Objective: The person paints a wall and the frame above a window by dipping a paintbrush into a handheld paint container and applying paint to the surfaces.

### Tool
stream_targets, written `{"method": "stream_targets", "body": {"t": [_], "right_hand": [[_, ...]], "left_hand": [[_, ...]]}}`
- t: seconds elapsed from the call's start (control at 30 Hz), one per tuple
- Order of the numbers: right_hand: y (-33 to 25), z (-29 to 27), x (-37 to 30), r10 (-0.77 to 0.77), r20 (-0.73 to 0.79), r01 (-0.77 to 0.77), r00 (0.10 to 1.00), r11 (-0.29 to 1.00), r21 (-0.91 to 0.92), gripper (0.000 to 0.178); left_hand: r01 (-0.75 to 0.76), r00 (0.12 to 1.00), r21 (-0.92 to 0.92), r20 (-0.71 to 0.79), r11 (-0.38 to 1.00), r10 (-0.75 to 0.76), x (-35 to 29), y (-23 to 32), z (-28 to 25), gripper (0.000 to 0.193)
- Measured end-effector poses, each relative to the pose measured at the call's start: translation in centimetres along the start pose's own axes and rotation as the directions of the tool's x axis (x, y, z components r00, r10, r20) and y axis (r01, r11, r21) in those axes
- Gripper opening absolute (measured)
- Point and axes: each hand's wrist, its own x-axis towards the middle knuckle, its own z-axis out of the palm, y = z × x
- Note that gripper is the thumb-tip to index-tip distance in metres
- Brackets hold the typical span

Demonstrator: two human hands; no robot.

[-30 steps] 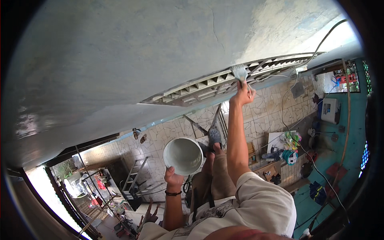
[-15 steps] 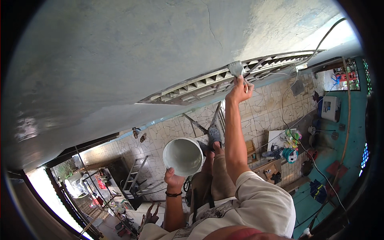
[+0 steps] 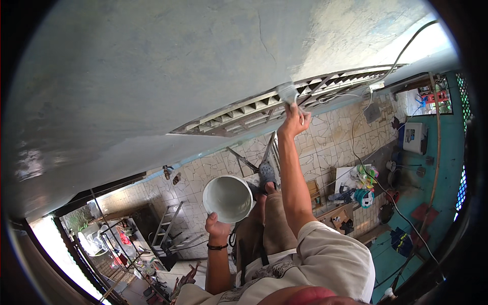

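My right hand (image 3: 295, 121) grips a flat paintbrush (image 3: 288, 93), its wide grey bristles against the wall (image 3: 213, 61) just at the upper edge of a slatted vent (image 3: 244, 111). Grey, damp-looking paint covers the wall left of the brush, while a paler patch lies to the right. Low and to the left, my left hand (image 3: 217, 226) holds a white bucket (image 3: 228, 199) by its rim, thumb over the near edge. Inside the bucket the surface looks pale grey; I cannot tell how full it is.
My shoes (image 3: 266, 174) are high above a cracked-tile floor (image 3: 190, 175), beside metal legs (image 3: 243, 158). A stepladder (image 3: 166, 226) stands at the lower left. A dark cable (image 3: 357, 147) hangs at the right, near a cluttered bench (image 3: 351, 213) and teal wall (image 3: 432, 193).
My right hand and the brush have shifted left and slightly down along the vent's upper edge. My left hand still holds the bucket, almost unmoved. The whole view has slid a little left.
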Motion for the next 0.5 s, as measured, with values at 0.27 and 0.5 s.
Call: {"method": "stream_targets", "body": {"t": [0.27,0.5], "right_hand": [[-3.1,2.0,3.9,0.053,-0.176,-0.054,0.983,0.999,0.0,0.027],[-11.8,3.2,1.5,0.165,0.135,-0.198,0.977,0.936,0.291,0.021]], "left_hand": [[0.008,1.0,-0.007,0.02,1.0,-0.008,-0.1,0.1,-0.8,0.084],[0.022,0.999,-0.006,-0.023,1.0,-0.022,0.5,-0.4,-2.4,0.083]]}}
